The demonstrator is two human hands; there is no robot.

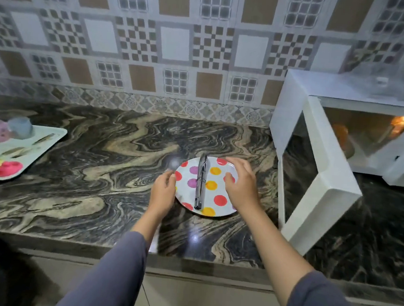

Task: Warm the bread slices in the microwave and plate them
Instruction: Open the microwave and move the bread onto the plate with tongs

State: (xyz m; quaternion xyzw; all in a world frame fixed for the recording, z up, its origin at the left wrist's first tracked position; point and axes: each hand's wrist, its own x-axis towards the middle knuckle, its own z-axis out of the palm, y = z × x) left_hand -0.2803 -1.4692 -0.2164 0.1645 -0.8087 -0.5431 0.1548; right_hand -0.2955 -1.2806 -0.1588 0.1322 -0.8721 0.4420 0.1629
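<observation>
The counter (96,167) is polished veined stone, glossy enough to throw back spots of light. The plate (187,191) looks smooth and glazed, and the tongs (200,182) across it are bright metal. At 3 o'clock from the plate, the microwave (298,88) has a smooth white casing and a glass door. The sleeves (114,280) are matt grey cloth.

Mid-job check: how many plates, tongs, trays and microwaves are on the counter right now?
Plates: 1
Tongs: 1
Trays: 1
Microwaves: 1
Total: 4
</observation>
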